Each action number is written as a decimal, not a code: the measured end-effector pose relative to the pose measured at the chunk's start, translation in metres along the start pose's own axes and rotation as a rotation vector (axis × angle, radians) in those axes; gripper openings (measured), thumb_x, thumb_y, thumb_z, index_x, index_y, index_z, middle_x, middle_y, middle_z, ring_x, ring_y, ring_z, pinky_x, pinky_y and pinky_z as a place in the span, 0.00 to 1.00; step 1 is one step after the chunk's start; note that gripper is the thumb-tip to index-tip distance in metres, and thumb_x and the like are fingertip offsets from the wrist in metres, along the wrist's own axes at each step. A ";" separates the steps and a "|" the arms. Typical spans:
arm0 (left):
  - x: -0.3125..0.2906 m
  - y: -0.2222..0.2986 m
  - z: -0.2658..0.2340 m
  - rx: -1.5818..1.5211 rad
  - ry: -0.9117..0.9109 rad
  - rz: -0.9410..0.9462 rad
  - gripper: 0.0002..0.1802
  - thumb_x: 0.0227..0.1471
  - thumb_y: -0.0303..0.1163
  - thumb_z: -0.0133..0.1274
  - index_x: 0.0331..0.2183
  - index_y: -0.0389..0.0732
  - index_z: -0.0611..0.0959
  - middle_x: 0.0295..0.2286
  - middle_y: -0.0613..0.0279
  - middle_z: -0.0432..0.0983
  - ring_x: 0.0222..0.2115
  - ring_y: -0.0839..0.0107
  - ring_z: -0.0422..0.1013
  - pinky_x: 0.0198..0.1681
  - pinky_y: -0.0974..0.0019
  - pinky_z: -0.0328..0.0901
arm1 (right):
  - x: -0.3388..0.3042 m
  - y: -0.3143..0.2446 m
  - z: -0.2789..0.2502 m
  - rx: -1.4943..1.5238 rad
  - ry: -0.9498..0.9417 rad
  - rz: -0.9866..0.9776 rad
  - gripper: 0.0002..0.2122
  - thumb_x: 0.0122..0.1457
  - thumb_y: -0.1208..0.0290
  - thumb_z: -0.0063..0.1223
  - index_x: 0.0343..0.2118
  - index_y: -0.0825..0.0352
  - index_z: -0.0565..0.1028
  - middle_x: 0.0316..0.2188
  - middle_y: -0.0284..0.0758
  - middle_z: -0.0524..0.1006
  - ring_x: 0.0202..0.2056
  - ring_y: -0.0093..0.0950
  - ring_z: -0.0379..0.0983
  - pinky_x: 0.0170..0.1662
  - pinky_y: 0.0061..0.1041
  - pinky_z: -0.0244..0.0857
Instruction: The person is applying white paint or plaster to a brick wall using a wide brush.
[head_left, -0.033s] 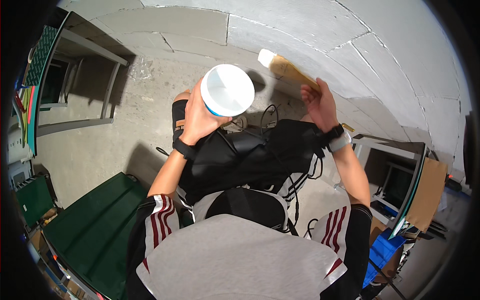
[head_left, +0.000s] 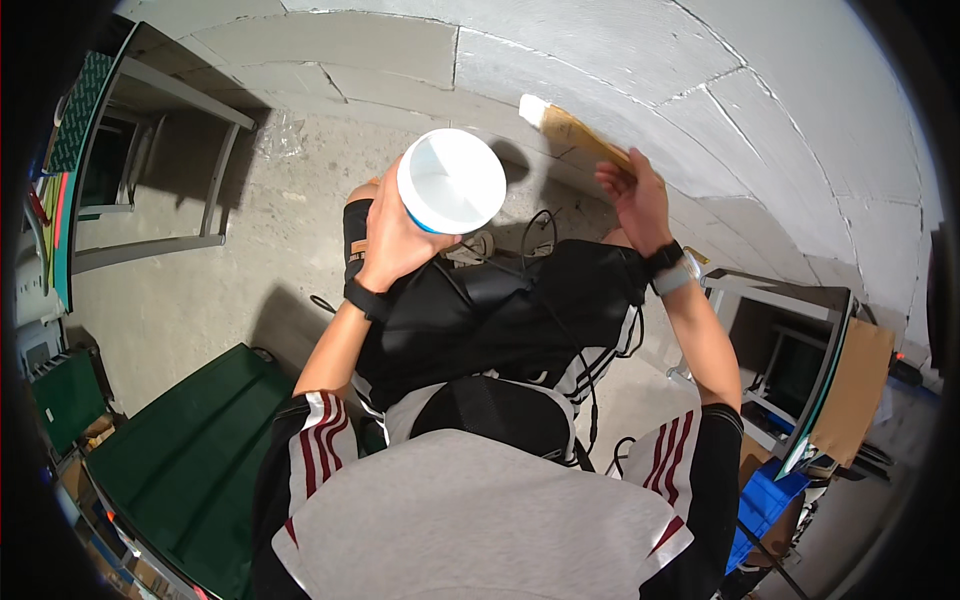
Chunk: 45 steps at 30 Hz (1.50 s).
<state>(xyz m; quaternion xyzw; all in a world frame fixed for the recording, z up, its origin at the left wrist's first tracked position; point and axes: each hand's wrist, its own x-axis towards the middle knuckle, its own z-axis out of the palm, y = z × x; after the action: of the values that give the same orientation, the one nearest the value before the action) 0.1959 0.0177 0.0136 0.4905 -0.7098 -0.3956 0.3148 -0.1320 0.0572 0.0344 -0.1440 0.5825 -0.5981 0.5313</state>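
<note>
My left hand (head_left: pixel 388 232) is wrapped round a white plastic tub (head_left: pixel 452 180) with a blue band low on its outside. The tub's open top faces me, and its inner walls are white. Over to the right, my right hand (head_left: pixel 640 200) grips a flat paintbrush (head_left: pixel 578 134) by the end of its wooden handle. White bristles at the brush's far end lie against or close in front of the pale block wall (head_left: pixel 620 60); whether they touch it I cannot tell. My fingers partly hide the handle's near end.
A dark green case or lid (head_left: pixel 200 470) lies at the lower left, and a metal-framed table (head_left: pixel 150 250) stands beyond it. Another framed table (head_left: pixel 780 290) is at the right, with a blue bin (head_left: pixel 768 505) below. Black cables (head_left: pixel 545 235) loop near my knees.
My right hand and the paintbrush have shifted slightly along the wall, the hand a little up and left. The tub has moved very slightly left.
</note>
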 end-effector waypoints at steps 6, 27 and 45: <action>-0.014 -0.009 -0.022 0.025 0.093 0.042 0.56 0.23 0.28 0.74 0.57 0.37 0.66 0.52 0.50 0.69 0.53 0.51 0.67 0.55 0.54 0.64 | 0.070 0.029 0.023 -1.116 -0.322 -0.834 0.09 0.63 0.68 0.50 0.33 0.67 0.79 0.30 0.33 0.79 0.30 0.29 0.77 0.34 0.29 0.70; -0.055 -0.079 -0.044 -0.054 0.119 -0.043 0.58 0.25 0.39 0.79 0.55 0.36 0.62 0.48 0.51 0.70 0.50 0.57 0.70 0.50 0.55 0.68 | 0.105 0.050 0.035 -1.951 -0.567 -1.391 0.09 0.57 0.74 0.50 0.40 0.68 0.72 0.36 0.37 0.75 0.40 0.33 0.75 0.45 0.29 0.70; -0.060 -0.081 -0.044 -0.158 0.106 -0.111 0.58 0.26 0.37 0.78 0.56 0.36 0.60 0.49 0.49 0.68 0.51 0.57 0.69 0.52 0.54 0.66 | 0.098 0.032 -0.015 -2.041 -0.609 -1.224 0.08 0.55 0.75 0.50 0.38 0.66 0.74 0.35 0.35 0.73 0.42 0.31 0.73 0.45 0.29 0.68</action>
<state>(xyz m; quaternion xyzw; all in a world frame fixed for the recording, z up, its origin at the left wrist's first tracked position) 0.2884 0.0469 -0.0385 0.5231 -0.6304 -0.4407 0.3672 -0.1679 -0.0056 -0.0408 -0.8771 0.4722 0.0394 -0.0790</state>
